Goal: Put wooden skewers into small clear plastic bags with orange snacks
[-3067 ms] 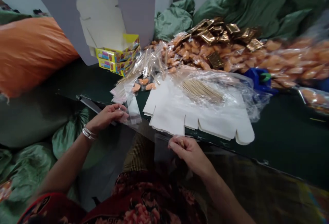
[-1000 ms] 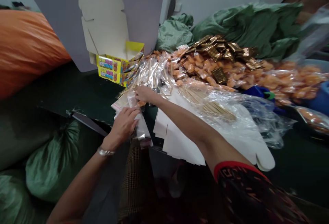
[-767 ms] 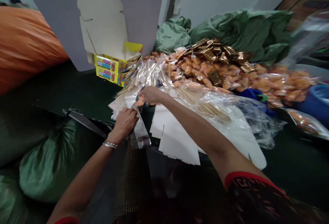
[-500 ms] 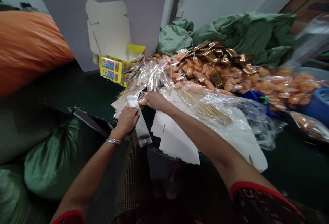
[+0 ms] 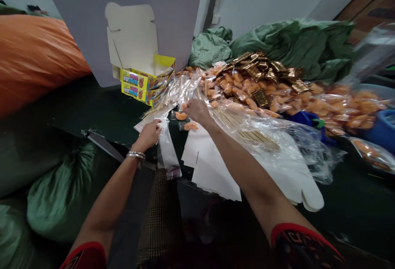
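Note:
My left hand (image 5: 149, 134) is closed on the upper end of a long clear plastic bag (image 5: 170, 153), which hangs down over the table's front edge. Just right of it, my right hand (image 5: 197, 111) has its fingers curled together at the lower end of a bundle of wrapped sticks (image 5: 185, 90); what lies in those fingers is hidden. Two small wrapped orange pieces lie on the dark table: one orange piece (image 5: 181, 115) beside the right fingertips, another orange piece (image 5: 191, 126) below that hand. More flat clear bags (image 5: 142, 125) lie behind my left hand.
Yellow printed boxes (image 5: 134, 84) stand at the back left. A heap of wrapped orange pieces (image 5: 240, 81) with brown-gold packets (image 5: 261, 97) fills the back right. Thin wooden sticks (image 5: 259, 135) lie in plastic over white card sheets (image 5: 216, 174). A green sack (image 5: 63, 195) is at lower left.
My right hand has shifted a little right and away from me, and two orange pieces now show beside it. My left hand has moved slightly up and left, gripping the bag's upper end.

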The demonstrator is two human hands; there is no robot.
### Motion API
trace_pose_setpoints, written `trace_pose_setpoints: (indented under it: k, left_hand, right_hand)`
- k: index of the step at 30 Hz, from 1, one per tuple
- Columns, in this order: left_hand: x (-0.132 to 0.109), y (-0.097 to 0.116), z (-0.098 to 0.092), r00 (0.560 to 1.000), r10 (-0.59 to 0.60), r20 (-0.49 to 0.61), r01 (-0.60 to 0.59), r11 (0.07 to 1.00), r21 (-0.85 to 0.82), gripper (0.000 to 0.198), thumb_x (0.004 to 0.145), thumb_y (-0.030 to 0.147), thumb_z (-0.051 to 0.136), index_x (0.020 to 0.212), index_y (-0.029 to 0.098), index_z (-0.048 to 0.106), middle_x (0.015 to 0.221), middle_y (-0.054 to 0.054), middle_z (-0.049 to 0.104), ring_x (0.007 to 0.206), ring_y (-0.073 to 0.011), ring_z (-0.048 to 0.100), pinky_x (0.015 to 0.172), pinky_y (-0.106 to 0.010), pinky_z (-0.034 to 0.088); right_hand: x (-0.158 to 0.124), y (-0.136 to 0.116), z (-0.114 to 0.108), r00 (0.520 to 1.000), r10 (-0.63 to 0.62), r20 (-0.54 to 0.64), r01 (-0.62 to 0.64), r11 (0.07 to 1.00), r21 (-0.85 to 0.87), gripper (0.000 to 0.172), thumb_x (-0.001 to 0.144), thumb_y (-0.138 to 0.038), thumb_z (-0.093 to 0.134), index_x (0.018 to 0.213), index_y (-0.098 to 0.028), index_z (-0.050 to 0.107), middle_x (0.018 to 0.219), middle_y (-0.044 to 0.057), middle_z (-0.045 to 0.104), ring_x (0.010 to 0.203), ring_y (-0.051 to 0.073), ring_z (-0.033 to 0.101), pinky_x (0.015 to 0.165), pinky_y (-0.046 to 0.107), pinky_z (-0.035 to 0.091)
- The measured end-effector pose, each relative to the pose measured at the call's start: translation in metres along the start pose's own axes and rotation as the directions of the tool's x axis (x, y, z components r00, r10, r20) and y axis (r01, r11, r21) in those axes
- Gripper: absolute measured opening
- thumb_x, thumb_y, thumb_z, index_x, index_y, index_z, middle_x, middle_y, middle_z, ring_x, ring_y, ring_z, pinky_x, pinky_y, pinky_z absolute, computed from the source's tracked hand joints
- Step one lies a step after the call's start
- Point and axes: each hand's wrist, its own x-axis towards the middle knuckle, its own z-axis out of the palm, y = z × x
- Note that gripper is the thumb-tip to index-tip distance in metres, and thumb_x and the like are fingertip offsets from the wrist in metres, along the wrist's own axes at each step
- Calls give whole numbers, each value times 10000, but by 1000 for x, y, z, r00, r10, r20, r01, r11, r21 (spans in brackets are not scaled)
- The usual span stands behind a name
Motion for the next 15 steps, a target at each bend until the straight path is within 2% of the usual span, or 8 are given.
trace_pose_setpoints:
  k: [3, 4, 6, 8, 10, 12, 15]
  left_hand:
    - [11, 2, -2, 997, -36, 74, 42, 996, -82, 333, 816, 130, 461, 1128, 133, 576, 586, -4, 590, 442, -134, 525, 499, -237, 408]
    - [12, 2, -1, 996, -44, 81, 53, 993, -107, 342, 811, 119, 451, 1133, 136, 566, 568, 5, 577, 434, -133, 524, 488, -232, 403]
    - [13, 1, 1, 996, -65, 67, 75, 986, -150, 374, 801, 100, 430, 1162, 143, 521, 573, 12, 570, 444, -137, 535, 485, -229, 405]
    - [13, 0, 3, 996, -90, 23, 93, 978, -184, 397, 793, 91, 428, 1185, 146, 467, 612, 9, 577, 469, -140, 547, 503, -235, 416]
    - [11, 0, 6, 993, -113, -41, 102, 972, -213, 403, 798, 92, 432, 1198, 141, 426, 664, -4, 583, 499, -145, 553, 526, -247, 429]
    - [7, 3, 7, 984, -123, -126, 91, 968, -233, 403, 809, 92, 435, 1209, 131, 402, 736, -30, 592, 563, -153, 569, 573, -263, 447]
    - [-4, 14, 7, 956, -83, -283, 18, 974, -226, 345, 816, 80, 449, 1158, 125, 452, 852, -73, 607, 721, -165, 584, 694, -284, 465]
  right_hand:
    - [-2, 5, -18, 990, 93, -102, -91, 995, 28, 344, 906, -261, 384, 980, -83, 669, 915, 148, 688, 812, 224, 632, 676, 283, 454]
    - [-5, 1, -19, 990, 84, -112, -80, 996, 42, 348, 909, -278, 387, 972, -88, 672, 910, 139, 690, 807, 214, 632, 683, 277, 455]
    - [-11, -16, -13, 999, -11, -40, 14, 997, 71, 345, 906, -332, 419, 930, -118, 688, 900, 107, 702, 795, 192, 638, 689, 255, 456]
    - [-13, -36, 3, 988, -130, 88, 121, 988, 92, 316, 881, -362, 479, 881, -142, 706, 903, 90, 716, 820, 189, 650, 696, 236, 455]
    - [-12, -54, 21, 970, -179, 164, 165, 982, 97, 263, 859, -313, 521, 897, -139, 714, 962, 112, 720, 894, 208, 658, 728, 234, 455]
    - [-11, -65, 32, 969, -177, 174, 166, 983, 77, 242, 858, -226, 513, 958, -120, 707, 1040, 148, 706, 972, 227, 651, 773, 245, 453]
    - [-13, -72, 33, 970, -186, 155, 182, 983, 37, 261, 883, -154, 466, 1014, -90, 682, 1050, 182, 697, 1007, 250, 651, 802, 276, 456]
